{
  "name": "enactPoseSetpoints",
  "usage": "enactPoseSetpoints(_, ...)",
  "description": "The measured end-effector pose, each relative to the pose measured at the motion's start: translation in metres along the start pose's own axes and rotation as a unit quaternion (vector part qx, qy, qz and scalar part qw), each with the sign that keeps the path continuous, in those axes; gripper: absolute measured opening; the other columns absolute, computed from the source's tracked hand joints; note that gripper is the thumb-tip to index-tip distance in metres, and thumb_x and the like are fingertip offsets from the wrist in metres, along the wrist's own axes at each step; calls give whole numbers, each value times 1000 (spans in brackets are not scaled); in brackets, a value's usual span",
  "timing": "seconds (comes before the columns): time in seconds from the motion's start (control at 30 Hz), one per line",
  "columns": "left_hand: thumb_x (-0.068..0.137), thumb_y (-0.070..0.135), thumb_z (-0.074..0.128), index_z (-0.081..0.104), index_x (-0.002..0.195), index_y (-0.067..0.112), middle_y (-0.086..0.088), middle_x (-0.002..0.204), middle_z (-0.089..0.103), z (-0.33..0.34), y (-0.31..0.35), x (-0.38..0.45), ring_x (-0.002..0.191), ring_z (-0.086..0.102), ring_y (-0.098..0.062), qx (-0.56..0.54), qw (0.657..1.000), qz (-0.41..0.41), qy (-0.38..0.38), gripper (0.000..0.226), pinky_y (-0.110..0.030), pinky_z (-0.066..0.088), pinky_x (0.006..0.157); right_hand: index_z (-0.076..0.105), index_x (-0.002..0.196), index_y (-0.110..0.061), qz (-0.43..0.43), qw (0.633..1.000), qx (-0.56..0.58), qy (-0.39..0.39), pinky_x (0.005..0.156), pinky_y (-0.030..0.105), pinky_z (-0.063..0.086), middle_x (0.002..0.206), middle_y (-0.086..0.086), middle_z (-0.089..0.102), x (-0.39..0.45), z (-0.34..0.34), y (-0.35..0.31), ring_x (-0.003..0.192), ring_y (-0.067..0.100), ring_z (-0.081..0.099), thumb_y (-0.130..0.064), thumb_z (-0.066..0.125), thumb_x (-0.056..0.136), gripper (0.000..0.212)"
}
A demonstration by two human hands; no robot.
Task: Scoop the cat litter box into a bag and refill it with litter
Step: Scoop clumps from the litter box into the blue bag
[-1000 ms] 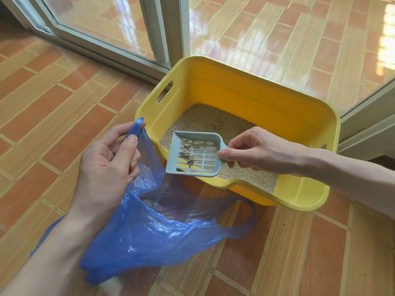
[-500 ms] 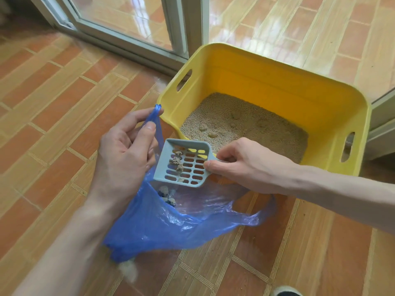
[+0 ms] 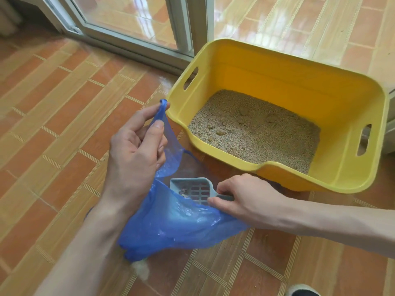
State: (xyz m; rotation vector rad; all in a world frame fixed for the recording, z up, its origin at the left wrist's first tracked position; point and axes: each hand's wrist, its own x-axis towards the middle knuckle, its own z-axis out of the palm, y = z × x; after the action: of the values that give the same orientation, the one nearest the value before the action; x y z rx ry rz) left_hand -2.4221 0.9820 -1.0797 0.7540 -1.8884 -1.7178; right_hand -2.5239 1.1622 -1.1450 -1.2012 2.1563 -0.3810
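A: Any brand or writing readable?

B: None that I can make out. The left hand pinches the blue bag handle, holding its mouth up beside the yellow litter box's near-left corner.

A: The right?

B: The right hand is closed on the scoop handle; the scoop sits inside the bag, few clumps left. Litter fills the box bottom. Glass door frame behind, tiled floor beneath.
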Motion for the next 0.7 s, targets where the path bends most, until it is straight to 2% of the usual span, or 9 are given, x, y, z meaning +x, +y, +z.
enactPoseSetpoints(0.13,107,7,46,66,129,15,-5,64,30,1,0,-3,51,24,-14,-3,1000,-9,-18,31,-21,25,43,57,84,-23,-7,997,-71,-4,58,35,37,76,-1,60,19,16,-1,70,28,50,-54,52,98,34)
enactPoseSetpoints(0.23,106,8,48,69,123,24,-7,65,30,1,0,-4,51,22,-17,-9,999,-15,-31,31,-21,25,42,61,93,-19,-21,991,-134,10,62,35,36,92,8,68,33,25,-5,79,36,58,-46,52,100,29)
enactPoseSetpoints(0.3,106,8,48,69,123,24,-6,65,30,1,0,-5,50,23,-16,-8,999,-17,-33,31,-19,26,42,63,96,-16,-37,983,-176,26,60,35,34,94,10,69,39,28,-9,80,37,62,-40,50,101,28)
enactPoseSetpoints(0.37,106,8,48,68,124,23,-6,64,31,2,0,-5,49,24,-15,-3,999,-16,-37,31,-20,26,42,60,90,-16,-63,976,-205,36,53,34,31,88,9,69,43,33,-11,74,36,62,-34,54,99,21)
enactPoseSetpoints(0.4,106,7,48,68,125,22,-6,64,31,3,-1,-5,49,24,-14,-2,999,-15,-38,31,-20,26,42,55,84,-17,-80,970,-225,44,47,33,27,81,6,68,45,36,-10,64,33,58,-30,58,96,18)
enactPoseSetpoints(0.47,105,7,48,68,125,21,-6,64,31,4,-1,-6,49,24,-14,-2,999,-17,-36,31,-20,26,42,46,73,-20,-108,956,-268,54,39,28,14,63,2,58,46,37,-9,43,26,37,-18,67,88,26)
enactPoseSetpoints(0.53,105,7,48,67,126,20,-5,64,31,4,-1,-6,49,24,-14,-1,999,-19,-34,31,-19,27,42,43,72,-19,-132,950,-278,44,40,28,9,55,-2,41,45,32,-8,39,20,20,-8,64,86,28)
enactPoseSetpoints(0.6,106,8,48,67,128,20,-4,63,31,5,-1,-6,48,24,-14,-2,999,-20,-35,32,-19,27,42,43,74,-17,-153,945,-288,26,41,30,10,56,-3,31,44,26,-6,41,19,20,-4,60,87,25)
enactPoseSetpoints(0.7,106,10,48,66,129,19,-2,63,32,5,-2,-6,48,24,-14,-4,999,-20,-33,31,-19,26,42,43,70,-18,-151,946,-285,32,39,27,8,54,-4,39,42,18,-3,41,21,33,-3,68,79,30)
